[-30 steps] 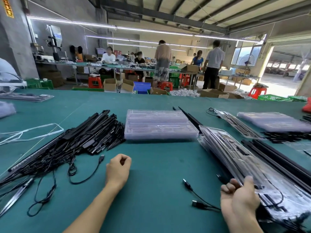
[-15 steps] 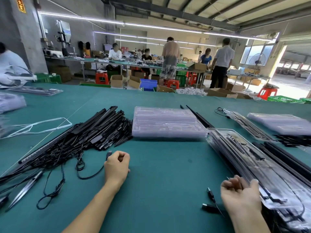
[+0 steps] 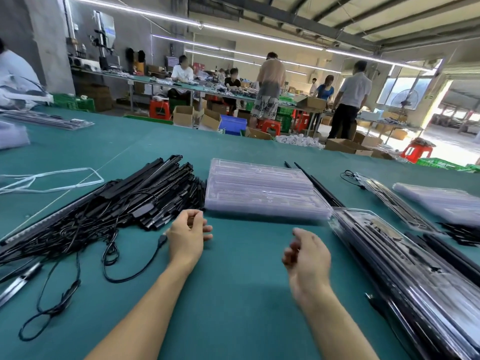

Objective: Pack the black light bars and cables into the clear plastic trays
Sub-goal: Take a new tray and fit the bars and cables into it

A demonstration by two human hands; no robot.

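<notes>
A heap of black light bars (image 3: 145, 193) with tangled black cables (image 3: 78, 229) lies on the left of the green table (image 3: 241, 281). A stack of clear plastic trays (image 3: 262, 192) sits straight ahead. Filled trays (image 3: 405, 261) are stacked on the right. My left hand (image 3: 187, 236) hovers just in front of the clear stack's near left corner, fingers loosely curled, holding nothing. My right hand (image 3: 307, 258) hangs over the table between the two stacks, fingers relaxed and empty. A cable's USB plug (image 3: 162, 240) lies just left of my left hand.
More trays (image 3: 439, 201) and loose black bars (image 3: 322, 190) lie on the right. White strapping loops (image 3: 52, 179) lie far left. Packed trays (image 3: 49, 122) sit at the table's back left. People work at benches beyond the table, among boxes and red stools.
My right hand has let go of the filled trays' edge and moved left and up over the table. My left hand has loosened from a fist and moved forward toward the clear stack.
</notes>
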